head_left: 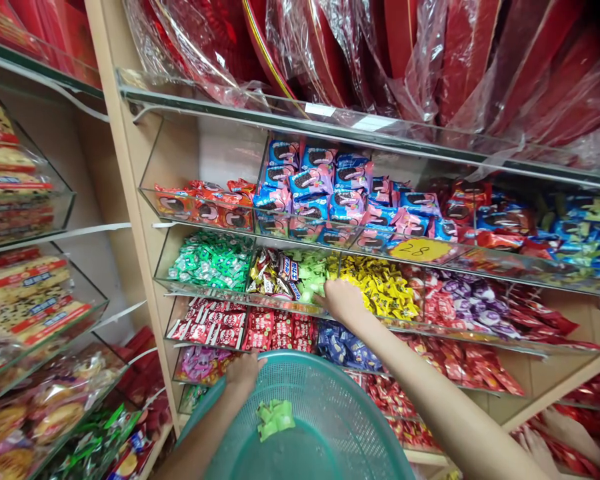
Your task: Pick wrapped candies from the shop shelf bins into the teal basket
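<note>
My left hand (243, 370) is closed over the far rim of a green plastic basket (365, 407), whose sides are perforated. Inside the basket lie a few light-green wrapped candies (275, 419). My right hand (346, 301) reaches across to the shelf, its fingers curled and pointing down at the edge of a compartment of light-green candies (310, 272). Its fingertips are partly hidden, and whether a candy is between them I cannot make out. Yellow wrapped candies (387, 287) lie just right of this hand. Mixed chocolate bars (286, 268) lie left of the light-green ones.
Green candies (213, 261) fill the leftmost compartment. Blue cookie packs (310, 181) stand above, behind a clear front with a yellow price tag (420, 250). Purple candies (475, 303) lie rightward. Packaged breads (30, 293) line the left shelves. Plastic-wrapped red items (325, 53) crowd the top shelf.
</note>
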Available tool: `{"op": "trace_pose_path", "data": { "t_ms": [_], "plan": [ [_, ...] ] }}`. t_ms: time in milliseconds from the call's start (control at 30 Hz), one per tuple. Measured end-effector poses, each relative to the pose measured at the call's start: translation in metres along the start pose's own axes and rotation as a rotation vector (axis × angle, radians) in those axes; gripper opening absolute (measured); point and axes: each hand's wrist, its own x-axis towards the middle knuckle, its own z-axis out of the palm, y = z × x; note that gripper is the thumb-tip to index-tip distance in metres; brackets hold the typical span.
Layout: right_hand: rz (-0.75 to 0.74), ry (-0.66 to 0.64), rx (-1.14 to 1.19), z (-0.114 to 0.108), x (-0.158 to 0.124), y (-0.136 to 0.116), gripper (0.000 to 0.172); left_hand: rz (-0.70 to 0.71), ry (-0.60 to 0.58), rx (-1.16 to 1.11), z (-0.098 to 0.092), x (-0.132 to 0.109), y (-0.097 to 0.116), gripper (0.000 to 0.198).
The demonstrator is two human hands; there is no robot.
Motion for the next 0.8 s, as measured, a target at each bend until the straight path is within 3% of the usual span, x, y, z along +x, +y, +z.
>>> {"op": "trace_pose_path", "data": {
  "t_ms": [200, 800],
  "plan": [
    [0.012, -0.055, 0.004, -0.0015, 0.0018, -0.0027, 0.037, -0.012, -0.003, -0.025, 0.0, -0.0009, -0.0002, 0.035],
    [0.023, 0.001, -0.047, -0.0003, -0.0015, 0.0062, 0.024, 0.009, -0.051, 0.003, 0.0019, 0.0033, -0.0005, 0.04]
  ]
}}
